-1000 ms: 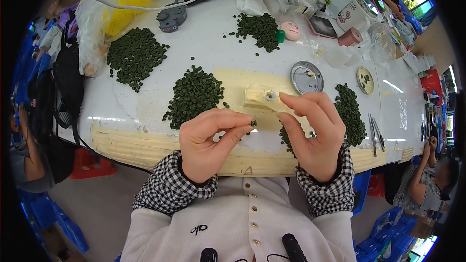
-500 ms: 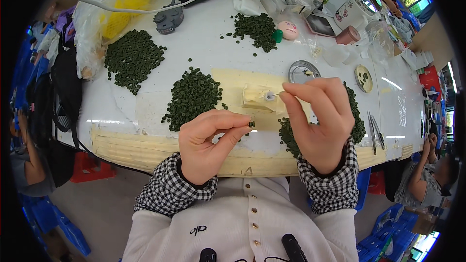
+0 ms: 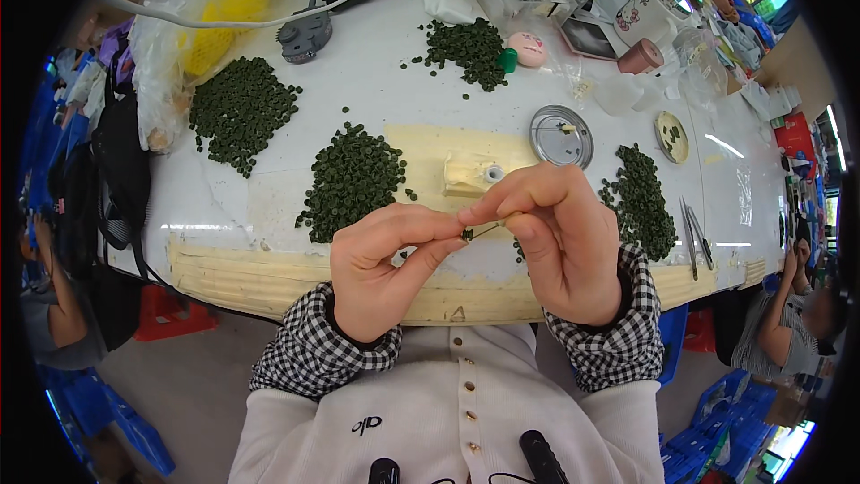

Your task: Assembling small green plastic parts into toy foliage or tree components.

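Note:
Between thumb and forefinger, my left hand (image 3: pixel 385 260) pinches a small dark green round piece (image 3: pixel 467 235). My right hand (image 3: pixel 564 242) grips a thin needle-like tool (image 3: pixel 486 230), its tip at the green piece. The two hands nearly touch at the fingertips. Just beyond them, a small nozzle stands in a cream-coloured block (image 3: pixel 464 177) on the table. Heaps of similar green pieces lie on both sides, a large one (image 3: pixel 354 181) by my left hand and another (image 3: pixel 642 202) right of my right hand.
Farther back lie more green heaps (image 3: pixel 242 112) (image 3: pixel 466 52), a round metal tin (image 3: pixel 562 130) and a small dish (image 3: pixel 670 136). Tweezers (image 3: pixel 690 237) rest at the right. A white cable (image 3: pixel 251 23) crosses the far left. Bags, a mug (image 3: pixel 647 13) and a pink egg-shaped thing (image 3: pixel 528 49) stand behind.
My right hand has moved from the nozzle on the cream block down and left, bringing the tool's tip to the green piece. My left hand has stayed in place.

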`<state>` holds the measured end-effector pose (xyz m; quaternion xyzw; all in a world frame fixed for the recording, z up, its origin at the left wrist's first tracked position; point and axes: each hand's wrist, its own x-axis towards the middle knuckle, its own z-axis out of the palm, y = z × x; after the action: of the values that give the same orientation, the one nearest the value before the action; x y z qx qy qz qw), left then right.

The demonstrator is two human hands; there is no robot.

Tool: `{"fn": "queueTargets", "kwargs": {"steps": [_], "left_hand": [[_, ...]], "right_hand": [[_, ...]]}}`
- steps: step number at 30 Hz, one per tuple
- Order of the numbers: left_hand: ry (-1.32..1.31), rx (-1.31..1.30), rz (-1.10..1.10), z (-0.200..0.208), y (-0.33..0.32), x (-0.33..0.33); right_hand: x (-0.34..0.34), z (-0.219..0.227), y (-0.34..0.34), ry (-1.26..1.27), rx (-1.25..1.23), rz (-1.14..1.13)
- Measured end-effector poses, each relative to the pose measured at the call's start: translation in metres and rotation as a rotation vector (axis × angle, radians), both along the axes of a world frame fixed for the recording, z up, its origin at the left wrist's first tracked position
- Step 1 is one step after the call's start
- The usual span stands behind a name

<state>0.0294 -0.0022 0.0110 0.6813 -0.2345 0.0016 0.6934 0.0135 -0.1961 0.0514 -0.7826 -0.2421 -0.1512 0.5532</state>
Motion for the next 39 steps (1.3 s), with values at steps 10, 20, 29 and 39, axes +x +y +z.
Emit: {"fn": "queueTargets", "kwargs": {"steps": [10, 20, 29, 39], "left_hand": [[-0.003, 0.005, 0.002, 0.000, 0.000, 0.000], [0.004, 0.028, 0.007, 0.002, 0.000, -0.001], [0.012, 0.022, 0.000, 0.001, 0.000, 0.000], [-0.019, 0.031, -0.001, 0.001, 0.000, 0.000]], "right_hand": [[-0.002, 0.013, -0.003, 0.052, -0.165, 0.039], [0.000, 0.010, -0.003, 0.055, -0.028, -0.025], [-0.002, 0.013, -0.006, 0.077, -0.113, 0.029], [0.002, 0.008, -0.004, -0.043, -0.136, 0.007]]}}
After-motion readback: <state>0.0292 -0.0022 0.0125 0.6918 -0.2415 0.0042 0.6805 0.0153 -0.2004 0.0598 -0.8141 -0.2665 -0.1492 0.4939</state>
